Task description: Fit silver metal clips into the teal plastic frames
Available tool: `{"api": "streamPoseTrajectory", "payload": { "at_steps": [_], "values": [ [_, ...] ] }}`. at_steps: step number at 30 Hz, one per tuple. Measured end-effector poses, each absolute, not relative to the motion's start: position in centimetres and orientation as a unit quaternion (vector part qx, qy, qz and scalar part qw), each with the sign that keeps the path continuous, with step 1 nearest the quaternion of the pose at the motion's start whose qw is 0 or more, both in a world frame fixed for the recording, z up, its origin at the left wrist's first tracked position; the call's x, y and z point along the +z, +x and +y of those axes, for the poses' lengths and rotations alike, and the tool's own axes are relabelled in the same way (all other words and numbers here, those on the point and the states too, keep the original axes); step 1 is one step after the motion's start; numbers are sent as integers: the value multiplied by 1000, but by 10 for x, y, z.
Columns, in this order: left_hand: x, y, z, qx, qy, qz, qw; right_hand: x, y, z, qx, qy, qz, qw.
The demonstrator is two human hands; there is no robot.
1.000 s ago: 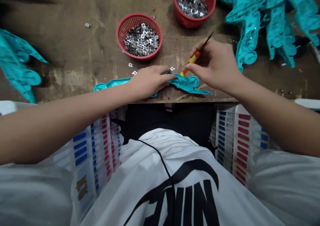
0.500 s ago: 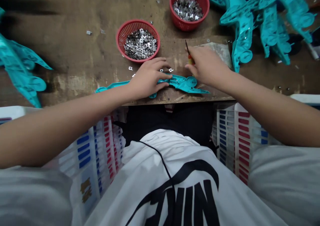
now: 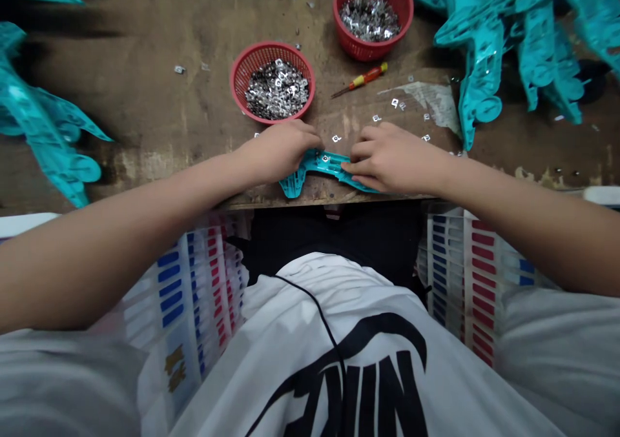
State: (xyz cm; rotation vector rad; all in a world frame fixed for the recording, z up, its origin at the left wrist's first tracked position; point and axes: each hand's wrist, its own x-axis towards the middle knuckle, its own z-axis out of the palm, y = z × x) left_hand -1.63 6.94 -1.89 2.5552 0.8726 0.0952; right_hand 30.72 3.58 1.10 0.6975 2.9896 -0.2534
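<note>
The left hand (image 3: 276,153) and right hand (image 3: 392,158) hold a teal plastic moulding (image 3: 320,163) in a closed grip at the wooden counter's (image 3: 145,127) near edge. Beyond sit a red mesh basket (image 3: 274,122) and a farther red basket (image 3: 372,53), both holding small silver metal pieces (image 3: 277,90) (a few lie loose).

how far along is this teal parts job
Seemingly done: the teal plastic pieces heaped at upper right, though I cannot tell whether all are finished. In hand: one teal piece, held at the table edge by the left hand and right hand. Left: the near red basket and far red basket hold many small metal clips.
</note>
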Motion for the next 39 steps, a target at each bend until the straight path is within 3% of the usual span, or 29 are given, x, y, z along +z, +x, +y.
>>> {"api": "streamPoseTrajectory", "payload": {
  "at_steps": [12,19,27,39],
  "values": [
    [-5,-29,81,-17,927,277,252,32,304,29,-86,180,976,82],
    [-21,-22,72,18,930,303,209,31,302,27,-92,170,977,91],
    [-19,-19,70,-32,931,341,127,31,306,32,-124,177,973,77],
    [-22,-32,75,14,941,295,168,40,297,32,-128,191,965,129]
  ]
}}
